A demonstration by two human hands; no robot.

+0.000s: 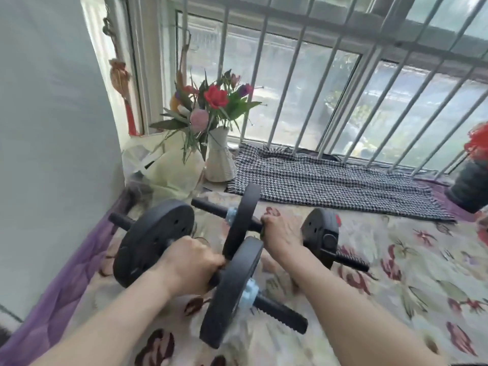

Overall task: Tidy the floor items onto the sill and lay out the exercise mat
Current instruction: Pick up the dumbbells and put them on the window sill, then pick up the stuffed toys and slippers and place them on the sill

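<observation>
Head view, left hand: the left hand [191, 262] has its grip curled round the bar of the near dumbbell [184, 260], between its 2 black plates.
Head view, right hand: the right hand [281, 235] has its grip wrapped round the bar of the far dumbbell [287, 231], also between its plates.
Where the weights are: both dumbbells are over the floral cover [396, 273] of the sill, low above it or just touching; I cannot tell which.
Crowding: the near dumbbell's right plate and the far dumbbell's left plate overlap in the middle and look to be touching or nearly so.
Risk 1: fingers of either hand could be pinched between those 2 plates if the bars drift closer while being set down.
Risk 2: round plates on a soft cover may roll; toward the near edge they could drop off the sill.
Risk 3: the white vase [219, 157] of flowers stands just beyond the far bar end; a push forward could knock it over.
Nearby: a houndstooth cloth [330, 180] lies further back by the window bars [303, 75].
Mat: no exercise mat shows, so that step looks not yet done.
</observation>
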